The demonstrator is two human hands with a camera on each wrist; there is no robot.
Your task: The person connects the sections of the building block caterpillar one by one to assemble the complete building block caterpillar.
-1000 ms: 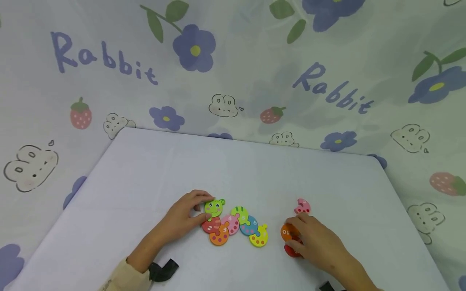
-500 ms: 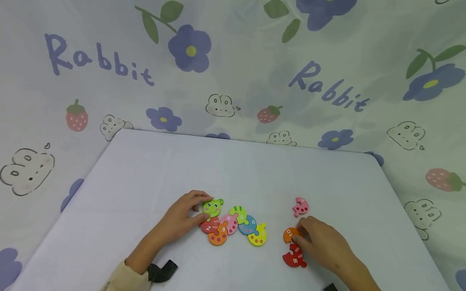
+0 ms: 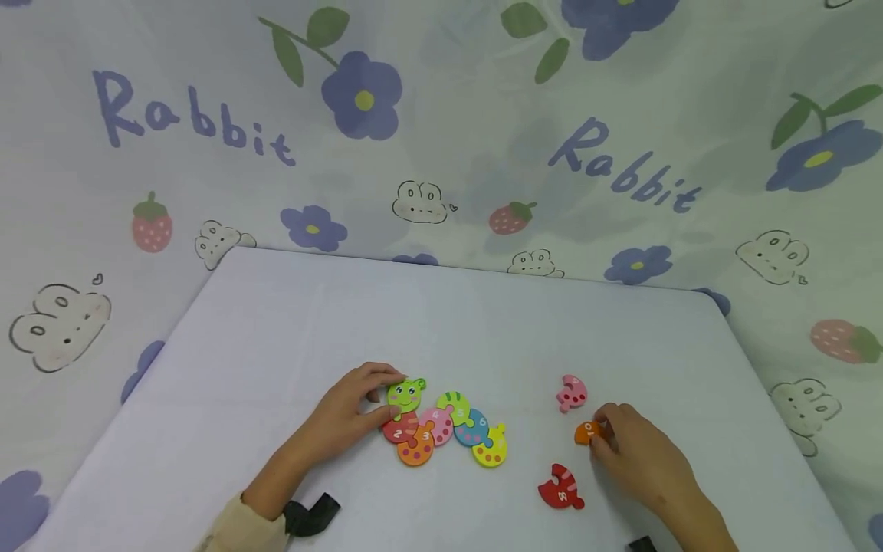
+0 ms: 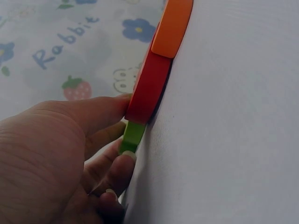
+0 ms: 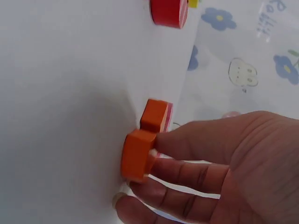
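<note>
- Left hand (image 3: 345, 418): curled at the left end of the joined chain (image 3: 448, 425). Fingertips on the green head (image 3: 405, 394), thumb against the red "2" piece (image 3: 400, 429). The left wrist view confirms contact with both edges.
- Right hand (image 3: 638, 456): fingers pinch the orange piece (image 3: 586, 432) marked "10". It sits on the counter (image 3: 441, 322), right of the chain and well apart from it. In the right wrist view, thumb and fingers close on its edge (image 5: 140, 151).
- Chain: head, then red, orange, pink, green, blue and yellow segments, interlocked, lying flat near the counter's front middle.
- Loose pieces: pink piece (image 3: 572, 393) just behind and left of the orange one. Red "8" piece (image 3: 562, 488) in front of it, near the right hand but not touching.
- Backdrop: printed cloth (image 3: 441, 138) with flowers, strawberries, rabbits.
</note>
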